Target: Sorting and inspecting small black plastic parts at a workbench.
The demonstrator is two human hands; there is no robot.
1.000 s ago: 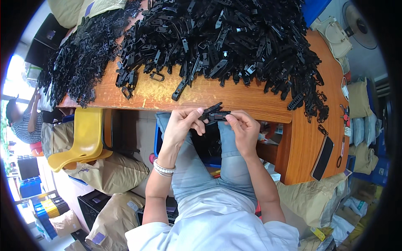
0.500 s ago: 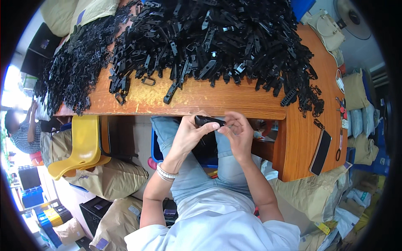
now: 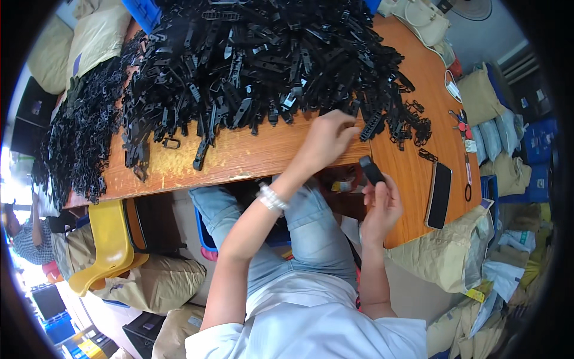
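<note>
Out over the table's front part, my left hand (image 3: 326, 140) reaches to the near edge of a big heap of black plastic parts (image 3: 269, 66). Its fingers are bent and slightly smeared by motion, close beside a black piece at the heap's edge; whether they grip anything is unclear. My right hand (image 3: 382, 209) is closed on a black plastic part (image 3: 372, 170), short and elongated, which it holds up at the table's front edge, right of my left hand. What kind of part this is cannot be made out.
A second heap of small black parts (image 3: 78, 131) covers the table's left end. On the right part of the wooden table (image 3: 406, 203) lie a phone (image 3: 439, 195) and scissors (image 3: 468, 191). A yellow chair (image 3: 113, 245) stands left; brown sacks (image 3: 442, 251) lie right.
My left hand has let go of the black part and moved forward and right to the heap. My right hand now holds that part, farther right. The view has shifted to the right.
</note>
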